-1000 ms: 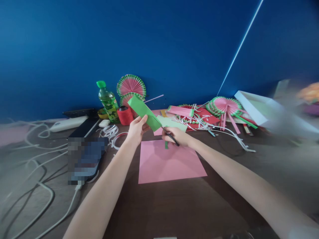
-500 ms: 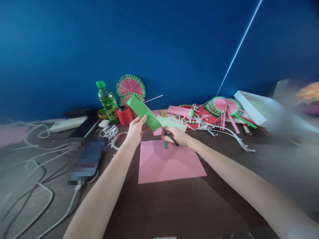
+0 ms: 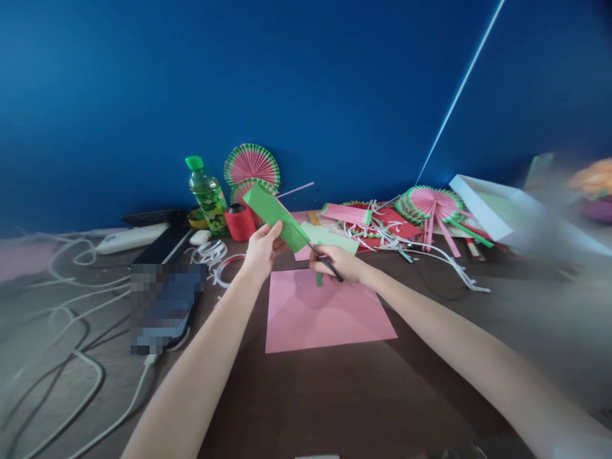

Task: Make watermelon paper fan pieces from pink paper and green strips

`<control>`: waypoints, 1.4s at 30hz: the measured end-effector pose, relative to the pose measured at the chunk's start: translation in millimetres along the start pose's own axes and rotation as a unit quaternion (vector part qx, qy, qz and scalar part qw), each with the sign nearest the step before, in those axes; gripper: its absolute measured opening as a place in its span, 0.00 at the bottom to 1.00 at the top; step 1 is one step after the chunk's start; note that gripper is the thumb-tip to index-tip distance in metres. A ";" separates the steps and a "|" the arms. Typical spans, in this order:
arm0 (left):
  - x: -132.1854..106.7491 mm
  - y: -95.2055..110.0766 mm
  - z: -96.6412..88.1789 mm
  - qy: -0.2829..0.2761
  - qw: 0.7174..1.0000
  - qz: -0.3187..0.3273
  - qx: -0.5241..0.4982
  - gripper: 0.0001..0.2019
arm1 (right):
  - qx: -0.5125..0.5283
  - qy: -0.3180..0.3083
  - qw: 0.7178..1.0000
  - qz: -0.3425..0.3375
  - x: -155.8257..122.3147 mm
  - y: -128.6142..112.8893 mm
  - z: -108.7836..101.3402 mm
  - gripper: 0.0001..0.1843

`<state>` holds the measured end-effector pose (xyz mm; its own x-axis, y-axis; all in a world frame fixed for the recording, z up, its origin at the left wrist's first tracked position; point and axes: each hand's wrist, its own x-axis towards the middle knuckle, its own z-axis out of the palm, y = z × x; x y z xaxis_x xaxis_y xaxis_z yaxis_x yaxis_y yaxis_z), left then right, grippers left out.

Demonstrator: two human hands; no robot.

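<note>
My left hand [image 3: 264, 248] pinches a strip of green paper [image 3: 272, 213] between thumb and fingers and holds it tilted above the table. In my right hand [image 3: 337, 261] is a pair of dark scissors [image 3: 331, 262], whose blades reach up-left to the strip's lower right end. How far the blades are apart I cannot tell. Beneath both hands a pink sheet of paper [image 3: 329, 319] lies flat. A narrow green piece [image 3: 319, 278] shows just below the right hand. Behind that hand lies a pale green sheet [image 3: 335, 238].
Pleated pink-and-green paper fans [image 3: 252, 169] lean on the blue wall. Left stand a green bottle [image 3: 206, 191] and a red thread spool [image 3: 240, 223], with a phone [image 3: 167, 309] and white cables nearer. White paper strips [image 3: 382, 233] and a white box [image 3: 492, 207] are at the back right.
Hardly anything differs. Both hands, the green strip and the scissors keep almost the same place; the whole view has shifted by a hair.
</note>
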<state>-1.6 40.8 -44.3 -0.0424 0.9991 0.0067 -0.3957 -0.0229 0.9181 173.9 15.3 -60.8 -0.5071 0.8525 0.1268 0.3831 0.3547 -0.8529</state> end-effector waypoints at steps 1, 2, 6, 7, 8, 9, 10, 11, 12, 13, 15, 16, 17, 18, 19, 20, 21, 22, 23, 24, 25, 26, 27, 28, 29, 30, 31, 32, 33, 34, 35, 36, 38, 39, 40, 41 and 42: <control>-0.1 -0.1 -0.1 -0.001 1.000 0.000 0.001 0.03 | 0.001 0.001 1.000 0.001 0.0 0.0 0.2 0.04; -0.1 -0.1 -0.2 -0.001 1.000 0.000 0.001 0.04 | 0.001 0.001 1.000 0.003 -0.1 -0.1 0.4 0.04; 0.0 -0.6 -0.4 0.000 1.000 -0.002 0.004 0.05 | -0.001 -0.004 1.000 0.004 0.2 -0.7 0.6 0.05; 0.1 -0.7 -0.5 -0.001 1.000 -0.002 0.005 0.05 | -0.001 -0.004 1.000 0.003 0.4 -0.8 0.5 0.06; 0.2 -0.8 -0.5 -0.003 1.000 -0.002 0.005 0.05 | -0.003 -0.005 1.000 0.003 0.5 -0.9 0.2 0.06; 0.4 -1.0 -0.6 -0.004 1.000 -0.001 0.005 0.05 | -0.005 -0.005 1.000 0.004 0.5 -0.9 0.0 0.06; 0.5 -1.2 -0.8 -0.006 1.000 0.000 0.004 0.06 | -0.008 -0.005 1.000 0.006 0.5 -0.9 -0.2 0.07; 0.6 -1.3 -0.9 -0.007 1.000 0.001 0.003 0.06 | -0.011 -0.004 1.000 0.007 0.5 -0.9 -0.4 0.07; 0.6 -1.4 -1.0 -0.007 1.000 0.003 0.002 0.07 | -0.013 -0.003 1.000 0.007 0.4 -0.8 -0.5 0.07; 0.7 -1.5 -1.1 -0.007 1.000 0.003 0.002 0.08 | -0.015 -0.002 1.000 0.007 0.2 -0.8 -0.4 0.07; 0.7 -1.5 -1.2 -0.008 1.000 0.004 0.002 0.08 | -0.013 -0.002 1.000 0.005 -0.2 -0.7 -0.3 0.08; 0.7 -1.5 -1.3 -0.008 1.000 0.003 0.002 0.08 | -0.011 -0.003 1.000 0.004 -0.3 -0.6 -0.1 0.08; 0.7 -1.4 -1.3 -0.007 1.000 0.002 0.003 0.07 | -0.010 -0.003 1.000 0.004 -0.4 -0.5 -0.1 0.09; 0.7 -1.4 -1.2 -0.005 1.000 0.001 0.003 0.07 | -0.009 -0.002 1.000 0.002 -0.4 -0.2 0.0 0.09; 0.7 -1.4 -1.2 -0.004 1.000 0.000 0.002 0.06 | -0.009 0.000 1.000 0.000 -0.2 0.2 0.0 0.10; 0.6 -1.3 -1.2 -0.004 1.000 0.001 0.001 0.06 | -0.009 0.003 1.000 -0.004 -0.1 0.7 -0.1 0.10; 0.4 -1.3 -1.2 -0.004 1.000 0.002 -0.001 0.05 | -0.010 0.005 1.000 -0.008 0.2 1.3 -0.2 0.10; 0.2 -1.3 -1.2 -0.006 1.000 0.004 -0.003 0.05 | -0.011 0.007 1.000 -0.013 0.5 2.0 -0.2 0.10; 0.0 -1.2 -1.2 -0.009 1.000 0.006 -0.004 0.05 | -0.012 0.008 1.000 -0.017 0.8 2.7 -0.3 0.10; -0.2 -1.1 -1.2 -0.010 1.000 0.008 -0.003 0.05 | -0.013 0.008 1.000 -0.020 0.9 3.3 -0.3 0.10; -0.4 -1.0 -1.2 -0.010 1.000 0.011 -0.001 0.05 | -0.014 0.010 1.000 -0.022 1.0 3.8 -0.3 0.10; -0.6 -0.9 -1.2 -0.006 1.000 0.012 0.002 0.05 | -0.014 0.012 1.000 -0.023 1.0 4.0 -0.2 0.10; -0.6 -0.8 -1.2 -0.002 1.000 0.014 0.006 0.04 | -0.015 0.014 0.999 -0.024 0.8 4.1 -0.1 0.10; -0.5 -0.8 -1.3 0.004 1.000 0.015 0.009 0.04 | -0.015 0.016 0.999 -0.025 0.5 4.1 0.0 0.10; -0.4 -0.8 -1.3 0.008 1.000 0.015 0.012 0.03 | -0.015 0.017 0.999 -0.028 0.2 3.9 0.1 0.10; -0.1 -0.8 -1.4 0.011 1.000 0.015 0.015 0.03 | -0.016 0.018 0.999 -0.030 -0.1 3.7 0.2 0.10; 0.3 -0.9 -1.5 0.013 1.000 0.016 0.017 0.03 | -0.016 0.018 0.999 -0.031 -0.4 3.4 0.3 0.10; 0.7 -1.0 -1.5 0.015 1.000 0.016 0.018 0.03 | -0.018 0.017 0.999 -0.031 -0.6 3.2 0.3 0.10; 1.1 -1.0 -1.6 0.017 1.000 0.017 0.018 0.03 | -0.019 0.018 0.999 -0.031 -0.7 3.0 0.3 0.11; 1.4 -1.0 -1.7 0.019 1.000 0.018 0.017 0.03 | -0.020 0.019 0.999 -0.032 -0.8 2.9 0.3 0.11; 1.6 -0.9 -1.7 0.023 0.999 0.018 0.015 0.03 | -0.020 0.020 0.999 -0.033 -0.8 2.8 0.3 0.11; 1.7 -0.8 -1.8 0.026 0.999 0.016 0.013 0.03 | -0.020 0.021 0.999 -0.035 -0.8 2.6 0.3 0.11; 1.6 -0.5 -2.2 0.030 0.999 0.015 0.013 0.04 | -0.019 0.026 0.999 -0.039 -0.7 2.2 0.3 0.10; 1.5 -0.4 -2.4 0.030 0.999 0.015 0.015 0.04 | -0.018 0.027 0.999 -0.040 -0.7 2.0 0.3 0.10; 1.4 -0.4 -2.6 0.029 0.999 0.015 0.016 0.05 | -0.016 0.027 0.999 -0.040 -0.7 1.8 0.4 0.10; 1.4 -0.4 -2.9 0.028 0.999 0.017 0.018 0.06 | -0.015 0.027 0.999 -0.039 -0.7 1.7 0.6 0.10; 1.4 -0.4 -3.1 0.028 0.999 0.017 0.020 0.07 | -0.014 0.026 0.999 -0.040 -0.8 1.7 0.7 0.10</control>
<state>-4.4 42.1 -45.9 -0.1062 0.9942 0.0173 -0.3564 -0.0543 0.9328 174.3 15.0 -62.7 -0.4963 0.8396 0.2208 0.3647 0.4325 -0.8246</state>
